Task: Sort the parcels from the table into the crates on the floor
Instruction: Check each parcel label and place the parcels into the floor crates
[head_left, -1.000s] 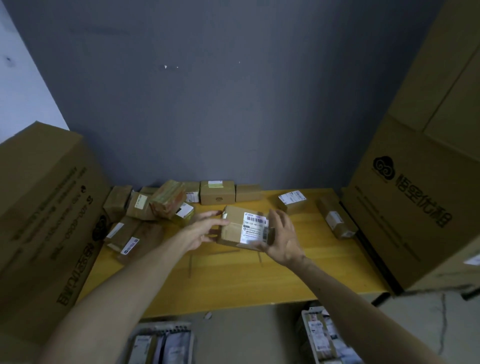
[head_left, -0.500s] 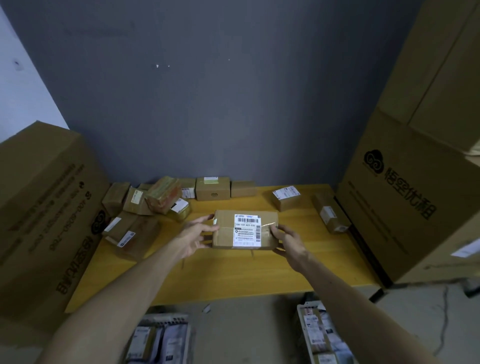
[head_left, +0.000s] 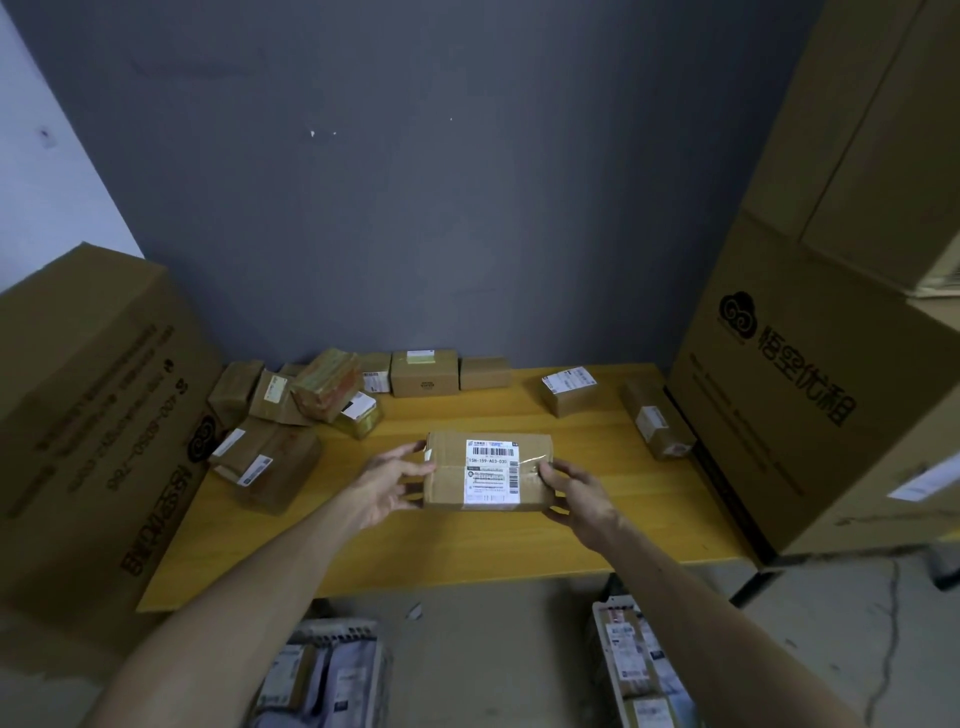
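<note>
Concrete floor (head_left: 493, 649) lies nearest, where the left crate (head_left: 337, 626) and the right crate (head_left: 604, 631) sit part-filled below the worktop's (head_left: 467, 545) near edge. Over mid-worktop both arms reach forward. The left hand (head_left: 387, 480) and right hand (head_left: 582, 493) each curl fingers and thumb round one end of the parcel (head_left: 488, 470), label up and level. I cannot tell whether it touches the wood. Reading the label code before choosing a crate seems wise, gripping both ends so nothing tips. Other parcels (head_left: 291, 405) crowd the far left corner and far edge, below the grey wall (head_left: 415, 208).
</note>
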